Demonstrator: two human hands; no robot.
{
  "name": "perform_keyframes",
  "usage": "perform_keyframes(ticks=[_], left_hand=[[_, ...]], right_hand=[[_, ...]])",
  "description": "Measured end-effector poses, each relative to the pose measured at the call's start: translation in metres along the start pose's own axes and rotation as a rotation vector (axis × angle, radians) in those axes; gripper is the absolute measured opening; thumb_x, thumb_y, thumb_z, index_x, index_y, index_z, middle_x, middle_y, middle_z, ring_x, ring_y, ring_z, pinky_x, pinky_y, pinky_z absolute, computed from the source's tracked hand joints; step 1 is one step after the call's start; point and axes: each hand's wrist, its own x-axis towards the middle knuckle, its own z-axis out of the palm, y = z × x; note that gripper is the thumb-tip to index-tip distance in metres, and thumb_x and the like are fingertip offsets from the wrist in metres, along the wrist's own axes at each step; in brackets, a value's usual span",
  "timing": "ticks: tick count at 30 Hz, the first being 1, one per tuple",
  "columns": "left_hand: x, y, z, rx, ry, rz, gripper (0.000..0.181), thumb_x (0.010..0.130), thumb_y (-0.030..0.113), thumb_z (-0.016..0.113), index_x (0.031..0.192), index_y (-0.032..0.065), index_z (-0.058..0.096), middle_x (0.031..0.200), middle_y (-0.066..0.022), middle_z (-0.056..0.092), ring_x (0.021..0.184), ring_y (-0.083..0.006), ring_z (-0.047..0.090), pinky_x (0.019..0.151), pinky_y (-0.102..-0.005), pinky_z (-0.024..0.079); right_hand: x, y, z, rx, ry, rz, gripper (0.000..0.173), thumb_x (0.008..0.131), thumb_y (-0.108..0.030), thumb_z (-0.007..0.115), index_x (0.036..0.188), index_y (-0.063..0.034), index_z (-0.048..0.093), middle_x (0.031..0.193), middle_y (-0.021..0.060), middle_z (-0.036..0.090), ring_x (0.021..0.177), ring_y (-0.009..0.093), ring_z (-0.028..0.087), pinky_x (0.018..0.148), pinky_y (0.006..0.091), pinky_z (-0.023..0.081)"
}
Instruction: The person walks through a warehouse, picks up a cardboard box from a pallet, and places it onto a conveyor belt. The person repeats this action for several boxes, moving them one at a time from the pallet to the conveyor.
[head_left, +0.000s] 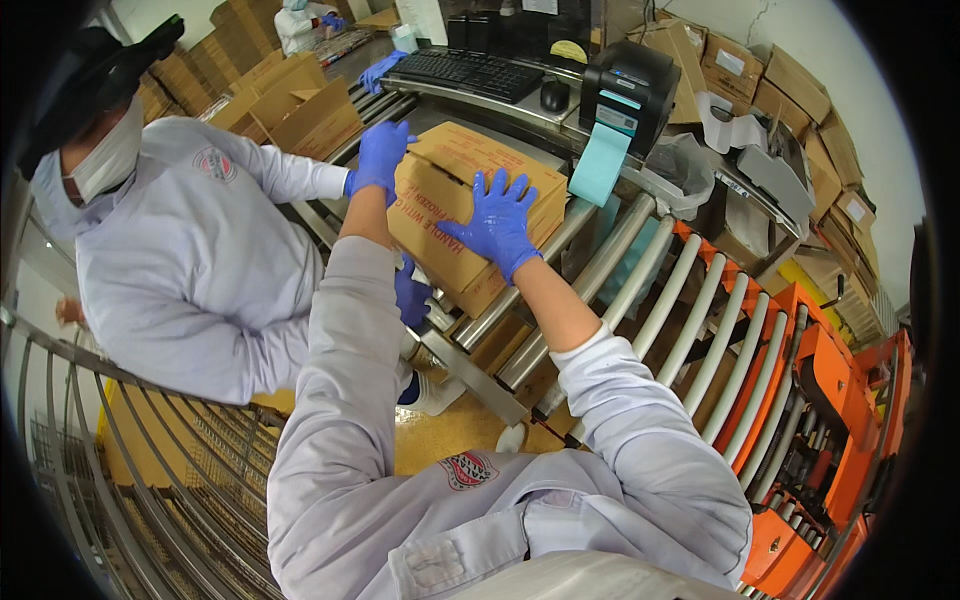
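Observation:
A closed cardboard box (427, 191) with red printing lies on a metal platform in front of me. My right hand (495, 221), in a blue glove, rests flat on the box top with its fingers spread. Beside the far left corner of the box is my left hand (379, 161), also gloved; whether it grips the edge cannot be made out. A co-worker's gloved hand (412, 292) is low by the near left side of the box. The co-worker's other hand is mostly hidden behind my left wrist.
Rollers (675, 315) of a conveyor run to the right, towards an orange machine (832, 420). Behind the box are a label printer (630, 90) with a pale blue strip hanging out, a keyboard (465, 75) and a mouse (555, 95). A co-worker (195, 262) stands close on the left, above metal railings (150, 450).

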Motion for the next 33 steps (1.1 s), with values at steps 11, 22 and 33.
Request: perform_keyframes(ticks=[11,22,33], left_hand=[[-0.022,0.061,0.049,-0.113,-0.323,0.237,0.066,0.079,0.054,0.043,0.126,0.0073,0.040,0.119,-0.0228,0.047,0.112,-0.0356,0.043,0.093,-0.0405,0.034],[-0.173,0.213,0.062,-1.194,-0.632,0.556,0.063,0.079,0.012,0.060,0.133,0.0118,0.029,0.133,-0.0120,0.033,0.121,-0.0208,0.033,0.098,-0.0317,0.030],[-0.282,0.480,0.066,-1.060,-0.533,0.453,0.061,0.077,0.022,0.063,0.130,0.0129,0.035,0.139,-0.0189,0.021,0.130,-0.0248,0.018,0.104,-0.0309,0.019]], right_hand=[[-0.082,0.071,-0.043,-0.120,-0.077,0.023,0.096,0.068,-0.071,0.043,0.133,-0.0031,0.024,0.134,0.0267,0.022,0.120,0.050,0.020,0.094,0.0611,0.016],[-0.249,0.222,-0.149,-0.162,-0.140,0.064,0.090,0.068,-0.071,0.043,0.136,-0.0151,0.021,0.134,0.0254,0.023,0.121,0.049,0.020,0.097,0.0562,0.021],[-0.422,0.371,-0.255,-0.378,-0.142,0.343,0.069,0.083,-0.045,0.046,0.133,-0.0049,0.023,0.136,0.0218,0.023,0.127,0.037,0.019,0.104,0.0462,0.014]])
